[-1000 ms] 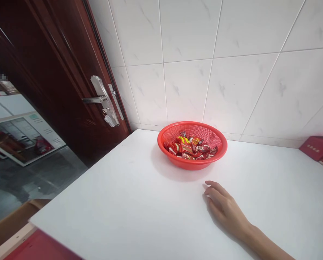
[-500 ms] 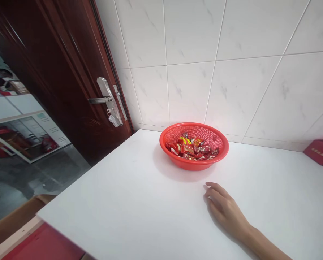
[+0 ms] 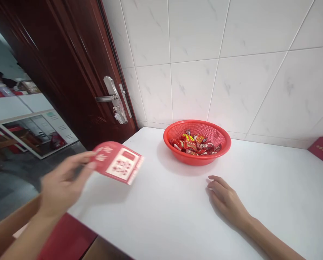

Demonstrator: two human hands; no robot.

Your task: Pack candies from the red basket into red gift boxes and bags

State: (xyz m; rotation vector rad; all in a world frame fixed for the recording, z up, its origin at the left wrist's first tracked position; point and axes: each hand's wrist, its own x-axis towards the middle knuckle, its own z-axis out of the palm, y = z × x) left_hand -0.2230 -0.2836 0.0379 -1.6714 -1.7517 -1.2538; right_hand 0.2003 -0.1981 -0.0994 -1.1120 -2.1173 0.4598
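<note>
Head view: I have the left hand [image 3: 62,184] pinching a flat red-and-white card packet [image 3: 119,162].
Thumb and fingers clamp its rounded end, forearm slanting from lower left, left of the round red plastic basket [image 3: 196,160]; my right hand [image 3: 225,196] rests loosely curled, fingers slightly apart, on the white tabletop [image 3: 164,216].

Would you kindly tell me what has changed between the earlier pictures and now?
The left hand has come into view at the lower left, holding a red packet above the left side of the table. The view has shifted slightly left. The right hand still lies on the table, in front of the red basket of sweets, which looks unmoved.
</note>
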